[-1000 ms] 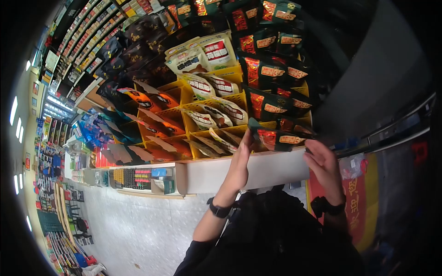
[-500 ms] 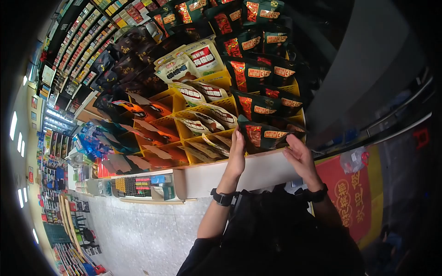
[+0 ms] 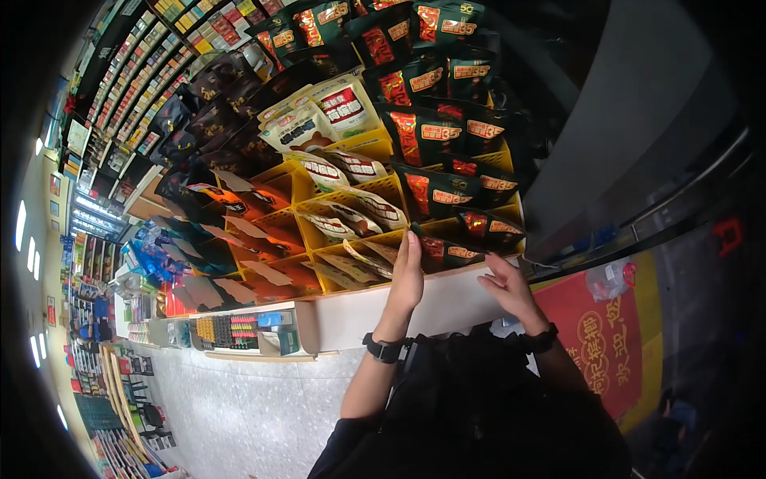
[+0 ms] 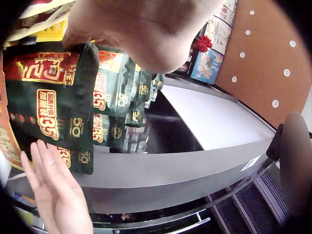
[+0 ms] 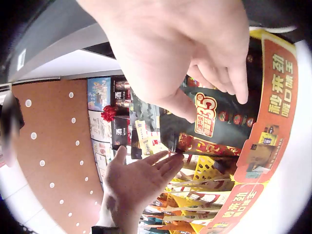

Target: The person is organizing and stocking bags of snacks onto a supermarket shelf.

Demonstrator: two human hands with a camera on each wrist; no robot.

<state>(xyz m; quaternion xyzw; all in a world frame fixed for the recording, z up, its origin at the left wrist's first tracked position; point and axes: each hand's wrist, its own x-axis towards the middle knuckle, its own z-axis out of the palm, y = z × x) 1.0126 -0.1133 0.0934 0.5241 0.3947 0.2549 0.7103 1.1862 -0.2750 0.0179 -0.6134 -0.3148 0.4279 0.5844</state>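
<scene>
- Position: the dark green pouch (image 3: 455, 250) sits in the lowest right-hand bin of the yellow rack (image 3: 373, 145), just ahead of both hands and between them, above the white ledge (image 3: 351, 315) at the rack's foot.
- Axis: in the head view the pouch lies crosswise, its long side running from one hand towards the other, and it leans back into the bin.
- Left hand (image 3: 407, 275): its fingers are straight and point up, lying flat against the pouch's left end. It is the nearer hand, and it is not curled round anything.
- Right hand (image 3: 507, 287): its fingers are straight and slightly spread, with the tips at the pouch's lower right corner. I cannot tell whether they touch it, and it grips nothing.
- Look of the pouch: glossy dark green film with a red and gold label panel, gold lettering and a large "35". It looks flat and flexible, and more pouches of the same kind are stacked in the bins above it.
- Surroundings: cream pouches (image 3: 343, 104) fill the column to the left, with orange pouches (image 3: 263, 195) beyond them. A red floor mat (image 3: 602, 335) lies to the person's right.
</scene>
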